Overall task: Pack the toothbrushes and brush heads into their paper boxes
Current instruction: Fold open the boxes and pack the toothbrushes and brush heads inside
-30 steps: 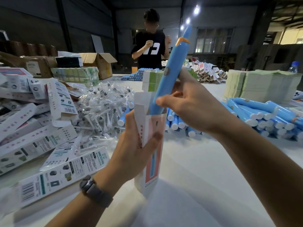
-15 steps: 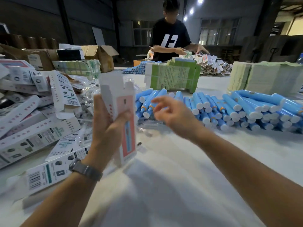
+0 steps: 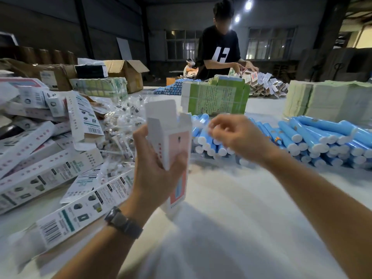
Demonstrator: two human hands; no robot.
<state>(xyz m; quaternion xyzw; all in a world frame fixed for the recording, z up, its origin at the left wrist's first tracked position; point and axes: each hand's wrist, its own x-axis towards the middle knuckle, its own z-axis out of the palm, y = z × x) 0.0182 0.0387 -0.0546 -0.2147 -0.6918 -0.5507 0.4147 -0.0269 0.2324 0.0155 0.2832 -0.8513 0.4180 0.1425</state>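
Head view. Left hand [image 3: 156, 168]: grips the paper box [image 3: 173, 137], upright, top flaps open, above the tabletop [image 3: 231, 228]. Right hand [image 3: 233, 135]: fingers loosely curled, whether pinching anything cannot be told, just right of the box mouth. Brush heads [image 3: 120, 125]: bagged heap, left beyond box. Toothbrushes [image 3: 302, 137]: stacked right, long axes running away from the viewer. Right hand nearer them; judged next reach crosses left for a head.
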